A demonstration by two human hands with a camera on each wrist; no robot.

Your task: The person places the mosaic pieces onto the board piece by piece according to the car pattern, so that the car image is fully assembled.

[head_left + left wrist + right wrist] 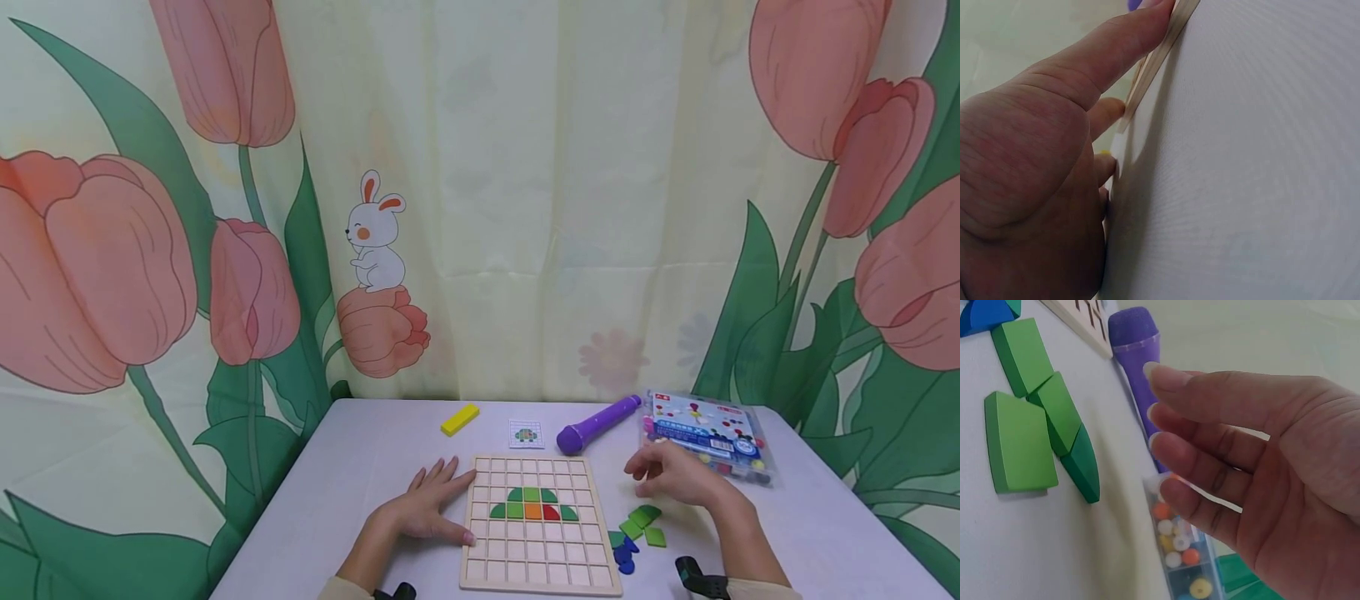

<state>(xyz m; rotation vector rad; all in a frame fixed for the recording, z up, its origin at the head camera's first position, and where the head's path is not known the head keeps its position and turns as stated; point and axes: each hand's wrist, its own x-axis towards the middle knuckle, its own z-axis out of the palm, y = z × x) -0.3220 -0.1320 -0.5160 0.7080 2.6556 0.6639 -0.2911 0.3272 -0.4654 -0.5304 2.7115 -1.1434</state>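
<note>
Now the left hand (423, 508) lies flat, fingers spread, touching the wooden board (537, 525) on the table (360, 467). Over the green blocks (642, 523) hovers the right hand (675, 475), fingers loose, holding nothing.

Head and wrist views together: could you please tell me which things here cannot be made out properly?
- Small card, head view: its picture is too small to read.
- Wooden grid board, left wrist view: only an edge shows; the left hand hides the rest.
- Bead box, right wrist view: partly behind the right hand, cut by the bottom edge.
- Blue pieces, right wrist view: cropped by the top edge.
</note>
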